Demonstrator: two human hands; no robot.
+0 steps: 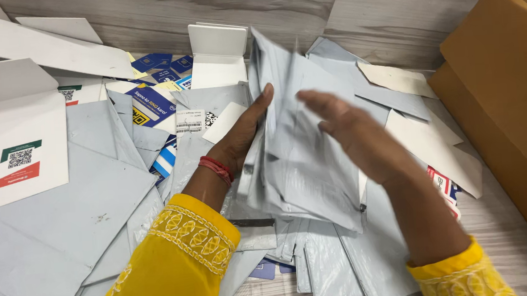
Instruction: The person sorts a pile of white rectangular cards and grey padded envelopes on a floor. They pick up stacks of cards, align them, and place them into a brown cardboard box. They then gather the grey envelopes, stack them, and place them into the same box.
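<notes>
The left hand (241,137) held a bundle of grey mailer bags (301,158) upright near the floor's (161,13) middle; the right hand (352,129), open and blurred, touched them. Many bags (64,211) lay loose, ungathered.

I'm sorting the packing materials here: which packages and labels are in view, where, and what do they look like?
Grey mailer bags: stack upright between left hand and right hand.
White card: far left, square code, green and red bands.
Barcode label: white, above left hand.
Blue cards: top centre-left.
Brown carton: right edge.
</notes>
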